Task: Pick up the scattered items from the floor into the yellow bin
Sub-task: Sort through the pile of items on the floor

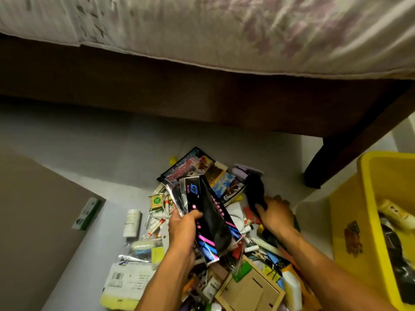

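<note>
A heap of scattered items [233,261] covers the pale floor in front of me. My left hand [183,227] grips a black packet with pink and blue print [210,221], lifted above the heap along with a clear sleeve. My right hand [275,215] holds a black cloth item [254,190] at the heap's right side. The yellow bin [350,209] stands at the right edge and holds several things. A magazine [190,167] lies at the far end of the heap.
A dark wooden bed frame [202,95] with a pale floral mattress [224,30] runs across the top; its leg [318,173] stands by the bin. A brown board [33,209] lies at the left. A white tube [132,223] and a wooden frame [249,292] lie in the heap.
</note>
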A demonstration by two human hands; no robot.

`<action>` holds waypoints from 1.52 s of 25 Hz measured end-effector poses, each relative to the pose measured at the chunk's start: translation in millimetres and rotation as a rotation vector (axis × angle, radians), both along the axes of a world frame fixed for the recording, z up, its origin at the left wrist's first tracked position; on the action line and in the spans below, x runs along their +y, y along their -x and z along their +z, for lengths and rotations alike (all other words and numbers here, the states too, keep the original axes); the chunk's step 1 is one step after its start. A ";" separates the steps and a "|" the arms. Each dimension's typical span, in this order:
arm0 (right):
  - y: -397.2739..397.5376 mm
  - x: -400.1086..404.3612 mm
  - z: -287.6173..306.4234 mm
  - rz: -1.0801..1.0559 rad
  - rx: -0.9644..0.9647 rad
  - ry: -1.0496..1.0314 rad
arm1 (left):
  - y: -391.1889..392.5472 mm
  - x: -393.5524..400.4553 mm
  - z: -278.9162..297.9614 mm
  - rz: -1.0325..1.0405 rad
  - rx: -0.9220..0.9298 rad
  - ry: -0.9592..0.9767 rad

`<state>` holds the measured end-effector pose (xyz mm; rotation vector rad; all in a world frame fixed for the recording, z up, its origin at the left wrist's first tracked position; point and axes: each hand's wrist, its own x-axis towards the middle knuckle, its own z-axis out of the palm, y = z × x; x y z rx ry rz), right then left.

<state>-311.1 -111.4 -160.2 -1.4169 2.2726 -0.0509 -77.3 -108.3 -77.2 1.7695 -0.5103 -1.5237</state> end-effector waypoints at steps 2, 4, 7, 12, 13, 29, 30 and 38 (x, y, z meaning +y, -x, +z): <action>-3.3 11.2 17.1 -0.058 -0.110 0.288 | 3.5 6.9 -2.4 0.007 -0.026 0.026; -2.5 20.3 50.8 -0.111 -0.323 0.513 | 11.8 19.8 2.5 0.043 -0.045 0.048; 1.7 48.8 117.0 -0.190 -0.726 0.682 | 34.1 41.4 24.7 0.132 0.005 0.042; 30.6 130.3 202.7 -0.261 -1.100 0.802 | 99.2 86.6 83.2 0.061 0.219 0.118; 39.5 148.4 214.9 -0.300 -1.124 0.830 | 117.5 94.9 93.7 0.009 0.262 0.142; 36.9 169.5 220.2 0.060 -0.294 0.403 | 124.7 96.7 104.2 -0.260 -0.061 0.131; 21.0 154.1 210.7 0.128 -0.311 0.354 | 107.1 87.5 94.5 -0.225 -0.090 0.116; -55.2 62.4 108.5 0.375 -0.394 0.131 | 16.9 -7.0 -27.7 -0.110 -0.498 -0.038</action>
